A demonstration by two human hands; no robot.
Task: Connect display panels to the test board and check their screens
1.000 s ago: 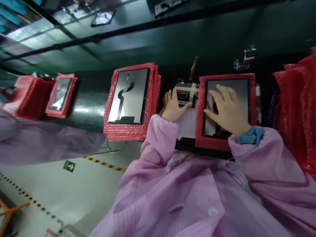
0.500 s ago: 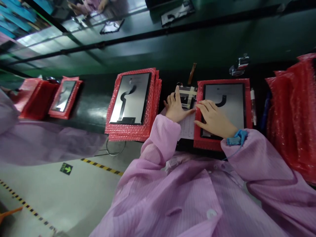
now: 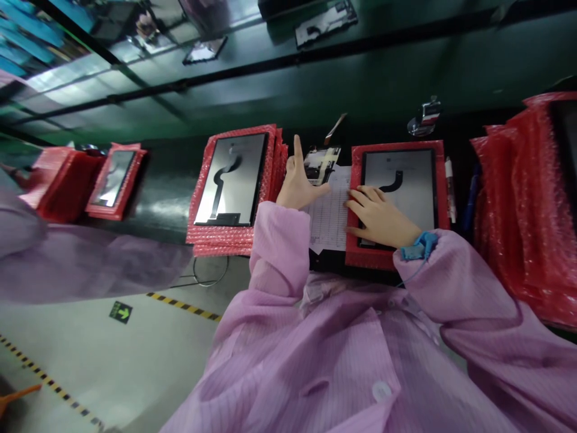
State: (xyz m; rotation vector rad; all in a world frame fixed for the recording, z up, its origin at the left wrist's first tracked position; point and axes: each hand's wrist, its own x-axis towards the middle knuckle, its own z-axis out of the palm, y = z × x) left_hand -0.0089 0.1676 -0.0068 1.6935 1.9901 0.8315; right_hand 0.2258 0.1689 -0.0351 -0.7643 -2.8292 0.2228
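My left hand (image 3: 299, 183) has its index finger stretched out and its thumb spread. It is beside a small dark board with pale tape (image 3: 322, 161), which is tilted; whether the fingertips touch it I cannot tell. A thin brown strip (image 3: 335, 128) extends behind the board. My right hand (image 3: 381, 218) lies with fingers apart over the left part of a display panel (image 3: 412, 180) with a black curved flex cable. Under that panel is a red bubble-wrap sheet (image 3: 369, 258). Between my hands lies a printed paper sheet (image 3: 331, 216).
On the left, another display panel (image 3: 243, 168) tops a stack of red bubble-wrap sheets (image 3: 202, 234). Red bubble-wrap bags (image 3: 518, 228) crowd the right, near a white pen (image 3: 450, 189) and a blue pen (image 3: 472, 198). A metal object (image 3: 425, 117) stands behind. A co-worker's sleeve (image 3: 90, 258) reaches in from the left.
My left hand and the small board have shifted left, and the board has tilted, uncovering more of the paper. The brown strip has turned. My right hand stays over the panel.
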